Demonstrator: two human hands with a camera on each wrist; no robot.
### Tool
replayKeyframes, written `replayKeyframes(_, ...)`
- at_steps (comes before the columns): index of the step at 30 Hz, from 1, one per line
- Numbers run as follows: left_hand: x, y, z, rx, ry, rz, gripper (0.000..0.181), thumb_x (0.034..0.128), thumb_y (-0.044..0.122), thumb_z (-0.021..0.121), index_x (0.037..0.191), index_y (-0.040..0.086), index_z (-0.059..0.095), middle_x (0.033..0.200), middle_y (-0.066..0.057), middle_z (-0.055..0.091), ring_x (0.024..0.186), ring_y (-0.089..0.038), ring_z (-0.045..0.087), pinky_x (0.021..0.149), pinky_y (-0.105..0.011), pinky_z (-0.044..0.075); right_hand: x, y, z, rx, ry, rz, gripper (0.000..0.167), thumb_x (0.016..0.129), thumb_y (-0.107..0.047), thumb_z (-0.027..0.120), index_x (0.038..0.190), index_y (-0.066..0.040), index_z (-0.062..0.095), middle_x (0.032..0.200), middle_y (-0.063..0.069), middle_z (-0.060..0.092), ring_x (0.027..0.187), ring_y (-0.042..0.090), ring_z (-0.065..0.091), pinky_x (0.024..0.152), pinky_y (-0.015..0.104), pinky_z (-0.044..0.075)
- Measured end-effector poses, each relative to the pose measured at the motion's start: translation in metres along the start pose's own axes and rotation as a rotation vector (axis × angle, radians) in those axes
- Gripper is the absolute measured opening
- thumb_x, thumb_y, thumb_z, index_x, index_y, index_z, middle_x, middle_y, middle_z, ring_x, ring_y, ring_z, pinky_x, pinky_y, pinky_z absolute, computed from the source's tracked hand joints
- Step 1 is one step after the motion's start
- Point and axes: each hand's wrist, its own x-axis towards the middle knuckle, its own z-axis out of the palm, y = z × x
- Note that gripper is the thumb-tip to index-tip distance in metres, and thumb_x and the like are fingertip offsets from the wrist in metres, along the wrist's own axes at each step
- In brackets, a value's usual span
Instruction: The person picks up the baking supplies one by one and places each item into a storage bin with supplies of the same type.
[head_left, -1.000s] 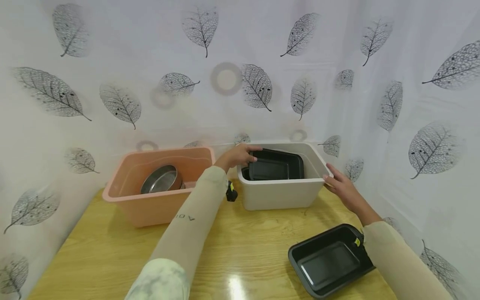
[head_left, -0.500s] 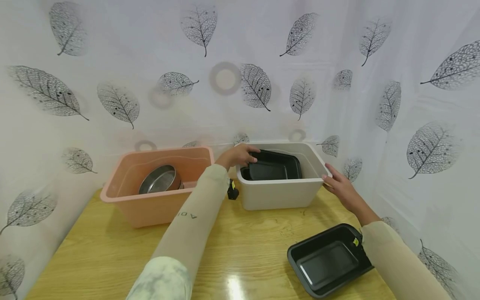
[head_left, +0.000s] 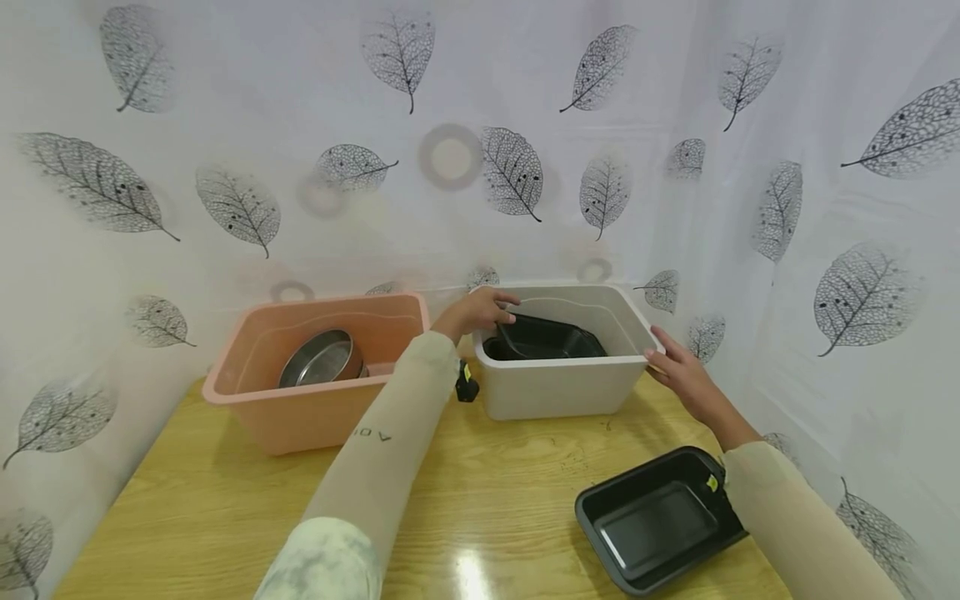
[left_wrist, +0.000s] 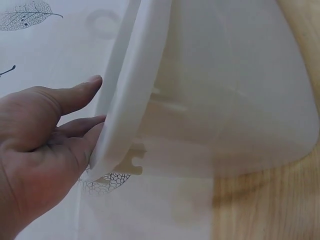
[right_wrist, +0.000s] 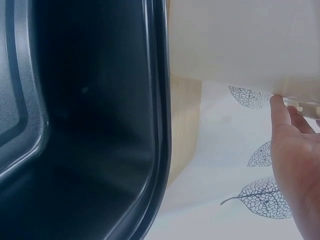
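My left hand [head_left: 474, 312] is over the left rim of the white bin [head_left: 558, 392]. A dark edge of the black pan [head_left: 547, 335] in that bin comes up near the thumb. In the left wrist view the rim [left_wrist: 131, 95] hides the fingertips of my left hand [left_wrist: 42, 132], so whether they hold the pan cannot be told. My right hand [head_left: 686, 379] grips the bin's right rim near its front corner. The right wrist view shows my right hand [right_wrist: 296, 160] with its fingertips at the rim.
A second black pan [head_left: 660, 521] lies on the wooden table [head_left: 480, 483], partly under my right sleeve. The orange bin [head_left: 315, 412] on the left holds round metal pans [head_left: 322, 358]. A small black object [head_left: 466, 383] shows between the bins. Leaf-patterned sheeting [head_left: 450, 225] hangs behind.
The pan inside the white bin has changed its tilt and shows less of its inner face, sitting lower behind the front rim. Both hands have stayed about where they were.
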Motion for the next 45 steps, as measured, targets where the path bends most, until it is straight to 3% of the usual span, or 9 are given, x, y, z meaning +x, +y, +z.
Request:
replayKeyframes(10,0.003,-0.004,0.002,-0.008,0.039,0.094,0.054,0.1009,0.012,0.061,0.152,0.006,0.045,0.156,-0.023,0.041,0.142,-0.036,0.043,0.116,-0.051,0.040,-0.001,-0.001,0.000,-0.008,-0.003,-0.012,0.074,0.108,-0.035,0.047,0.164,-0.019,0.001,0.167,0.024,0.005,0.147,0.046,0.024,0.107,0.026,0.042)
replayKeyframes(13,0.003,-0.005,0.002,-0.062,0.036,0.122,0.056,0.1008,0.011,0.062,0.153,0.005,0.043,0.156,-0.023,0.042,0.140,-0.035,0.046,0.116,-0.052,0.039,-0.001,0.000,0.000,-0.011,-0.007,-0.011,0.074,0.108,-0.035,0.047,0.164,-0.021,0.000,0.168,0.023,0.005,0.148,0.045,0.024,0.109,0.031,0.040)
replayKeyframes(22,-0.009,-0.002,0.002,-0.248,0.009,0.191,0.056,0.1007,0.008,0.061,0.153,0.007,0.043,0.156,-0.019,0.043,0.138,-0.036,0.049,0.114,-0.046,0.043,0.000,-0.001,0.000,-0.004,-0.011,-0.003,0.076,0.108,-0.035,0.047,0.163,-0.016,-0.001,0.168,0.022,0.002,0.149,0.045,0.023,0.108,0.028,0.041)
replayKeyframes(25,-0.012,0.000,0.005,-0.254,0.014,0.213,0.055,0.1008,0.009,0.061,0.153,0.010,0.043,0.154,-0.016,0.047,0.138,-0.036,0.049,0.112,-0.042,0.046,-0.001,-0.002,-0.001,-0.002,-0.018,-0.001,0.075,0.108,-0.035,0.047,0.163,-0.018,-0.001,0.168,0.021,-0.001,0.149,0.045,0.021,0.109,0.028,0.041)
replayKeyframes(31,-0.025,0.002,0.015,-0.209,-0.004,0.271,0.054,0.1021,0.015,0.061,0.154,0.016,0.044,0.151,-0.012,0.051,0.134,-0.032,0.054,0.111,-0.040,0.047,-0.002,-0.003,0.000,0.001,-0.019,0.006,0.074,0.108,-0.036,0.047,0.163,-0.022,-0.001,0.169,0.020,-0.003,0.150,0.045,0.020,0.105,0.020,0.043)
replayKeyframes(34,-0.032,0.002,0.020,-0.227,-0.016,0.301,0.055,0.1023,0.014,0.060,0.154,0.015,0.043,0.151,-0.012,0.051,0.134,-0.032,0.053,0.111,-0.041,0.047,-0.002,-0.003,0.000,0.003,-0.014,0.010,0.075,0.108,-0.036,0.047,0.163,-0.020,-0.001,0.168,0.021,-0.002,0.149,0.045,0.019,0.103,0.016,0.044)
replayKeyframes(41,-0.052,0.006,0.037,-0.254,-0.046,0.344,0.057,0.1019,0.016,0.061,0.155,0.015,0.041,0.152,-0.012,0.050,0.131,-0.030,0.057,0.108,-0.036,0.050,-0.002,-0.005,-0.001,-0.007,-0.013,0.009,0.076,0.108,-0.037,0.048,0.163,-0.021,0.000,0.168,0.021,-0.001,0.149,0.045,0.021,0.105,0.022,0.044)
replayKeyframes(45,-0.068,0.008,0.049,-0.269,-0.045,0.352,0.058,0.1014,0.019,0.063,0.155,0.016,0.041,0.152,-0.011,0.051,0.132,-0.027,0.057,0.108,-0.035,0.050,-0.001,-0.005,-0.001,-0.004,-0.017,0.003,0.075,0.108,-0.035,0.047,0.163,-0.020,-0.001,0.168,0.022,0.000,0.149,0.046,0.021,0.103,0.019,0.044)
